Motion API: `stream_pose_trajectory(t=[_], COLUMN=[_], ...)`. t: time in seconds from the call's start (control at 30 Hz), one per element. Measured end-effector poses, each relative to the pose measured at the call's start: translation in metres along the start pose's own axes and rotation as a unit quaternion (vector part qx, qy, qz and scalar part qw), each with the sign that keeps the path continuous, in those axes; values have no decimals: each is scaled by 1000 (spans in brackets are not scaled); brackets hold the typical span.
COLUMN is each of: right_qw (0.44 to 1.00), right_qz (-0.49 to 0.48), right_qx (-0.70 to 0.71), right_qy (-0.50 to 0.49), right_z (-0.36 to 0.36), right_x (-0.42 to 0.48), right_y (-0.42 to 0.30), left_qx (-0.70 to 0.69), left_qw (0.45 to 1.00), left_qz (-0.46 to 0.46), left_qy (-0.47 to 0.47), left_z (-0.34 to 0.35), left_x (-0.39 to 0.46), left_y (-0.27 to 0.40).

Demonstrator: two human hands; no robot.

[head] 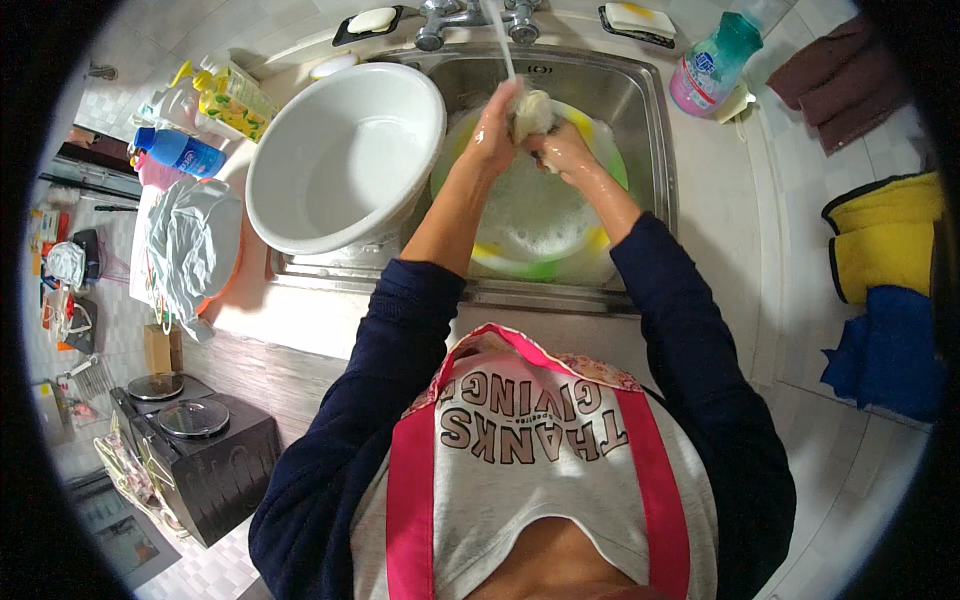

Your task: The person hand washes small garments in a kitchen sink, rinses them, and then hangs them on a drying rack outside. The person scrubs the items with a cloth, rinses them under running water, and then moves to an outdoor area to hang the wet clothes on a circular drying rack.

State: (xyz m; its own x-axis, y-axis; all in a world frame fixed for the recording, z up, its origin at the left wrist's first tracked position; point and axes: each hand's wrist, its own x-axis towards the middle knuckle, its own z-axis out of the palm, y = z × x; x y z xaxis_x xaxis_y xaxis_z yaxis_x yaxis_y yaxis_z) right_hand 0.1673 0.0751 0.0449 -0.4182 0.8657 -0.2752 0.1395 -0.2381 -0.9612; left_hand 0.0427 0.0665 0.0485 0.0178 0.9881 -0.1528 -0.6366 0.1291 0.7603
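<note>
Over the sink, both hands are on a wet, off-white cloth bundle [534, 116]. My left hand [493, 133] presses its palm and fingers against the bundle's left side. My right hand [562, 154] grips the bundle from below and to the right. A stream of water [502, 37] falls from the wall faucet [474, 19] onto the fingertips of my left hand. Beneath the hands, a round basin with green and yellow patches [541, 266] holds cloudy, foamy water. The basin stands inside the stainless steel sink [651, 135].
A large white tub [337, 157] leans over the sink's left side. Soap bars [373, 20] [639, 19] flank the faucet. Bottles [236, 101] stand at the left, a green and pink bottle [712, 71] at the right. Cloths [885, 232] hang on the right wall.
</note>
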Motion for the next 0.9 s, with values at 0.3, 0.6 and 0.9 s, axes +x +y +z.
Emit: stream_pose_trajectory(t=[0.3, 0.6, 0.9], right_qw=[530, 944, 959], right_qz=[170, 94, -259], right_qx=[786, 278, 81], right_qy=[-267, -149, 78], right_z=[42, 35, 43], right_x=[-56, -47, 31], right_y=[-7, 1, 76], left_qx=[-277, 176, 308], left_qw=[898, 973, 912], left_qz=[-125, -67, 184], left_qy=[-319, -135, 200], left_z=[-22, 3, 17], left_x=[-23, -41, -28], left_y=[-25, 29, -7])
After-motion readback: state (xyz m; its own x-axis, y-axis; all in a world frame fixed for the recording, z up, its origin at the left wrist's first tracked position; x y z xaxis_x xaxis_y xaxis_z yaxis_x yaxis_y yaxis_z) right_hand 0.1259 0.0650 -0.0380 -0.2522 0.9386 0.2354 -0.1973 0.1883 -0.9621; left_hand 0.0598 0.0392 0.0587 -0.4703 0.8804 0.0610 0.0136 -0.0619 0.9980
